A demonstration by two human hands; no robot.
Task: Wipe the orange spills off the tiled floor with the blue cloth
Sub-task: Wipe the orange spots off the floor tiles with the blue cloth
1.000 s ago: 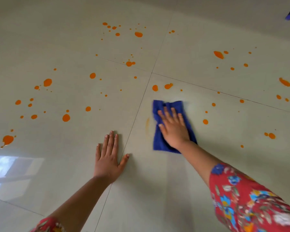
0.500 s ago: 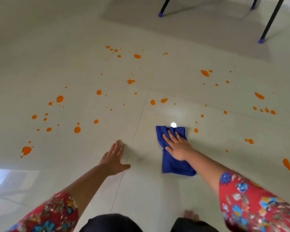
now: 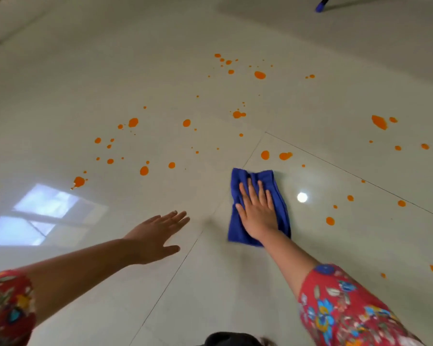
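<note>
The blue cloth (image 3: pixel 255 178) lies folded on the pale tiled floor (image 3: pixel 235 283), right of a grout line. My right hand (image 3: pixel 256 211) presses flat on it with straight, spread fingers. Two orange blobs (image 3: pixel 275 155) sit just beyond the cloth's far edge. Many more orange spills (image 3: pixel 140 168) dot the floor to the left, far centre and right (image 3: pixel 379 122). My left hand (image 3: pixel 158 232) is open with fingers straight, palm down, low over or on the tile left of the grout line; contact is unclear.
A dark furniture leg with a blue foot (image 3: pixel 319 7) stands at the far right. A window reflection (image 3: pixel 43 216) and a bright light spot (image 3: pixel 302 197) gleam on the glossy floor. My dark-clothed knee (image 3: pixel 233 339) shows at the bottom edge.
My right hand and the cloth slid towards the two orange blobs. My left hand, planted flat a second ago, has shifted and now points right. The camera has swung.
</note>
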